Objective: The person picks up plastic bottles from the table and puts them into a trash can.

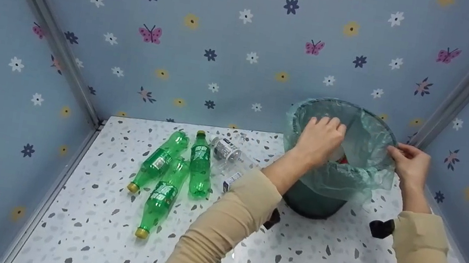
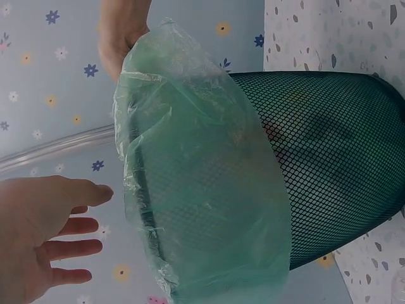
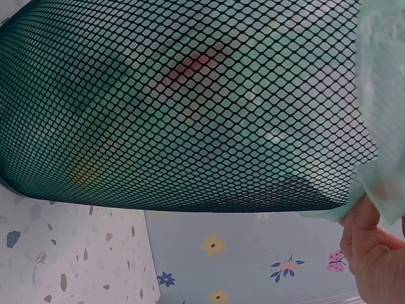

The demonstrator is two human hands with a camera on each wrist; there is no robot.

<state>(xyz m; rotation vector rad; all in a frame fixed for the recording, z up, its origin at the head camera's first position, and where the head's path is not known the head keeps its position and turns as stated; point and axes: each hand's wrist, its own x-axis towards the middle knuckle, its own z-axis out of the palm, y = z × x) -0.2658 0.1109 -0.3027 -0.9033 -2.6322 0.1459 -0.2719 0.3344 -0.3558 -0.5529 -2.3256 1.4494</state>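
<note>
A dark mesh wastebasket [image 1: 313,204] stands on the speckled surface, lined with a green plastic bag [image 1: 337,180] folded out over its rim. My left hand [image 1: 321,139] is over the basket's mouth; the left wrist view shows its fingers spread and holding nothing, apart from the bag [image 2: 202,177]. On the right side of the rim my right hand [image 1: 412,164] pinches the bag's edge between thumb and fingers, also seen as a hand [image 3: 376,253] in the right wrist view. Through the mesh [image 3: 190,126] blurred red and yellow contents show, their kind unclear.
Several green bottles lie left of the basket, among them one green bottle [image 1: 200,166] with a dark cap. Beside them lie clear bottles [image 1: 227,151], partly hidden by my left sleeve. A flowered wall [image 1: 228,48] rises behind, with side panels left and right.
</note>
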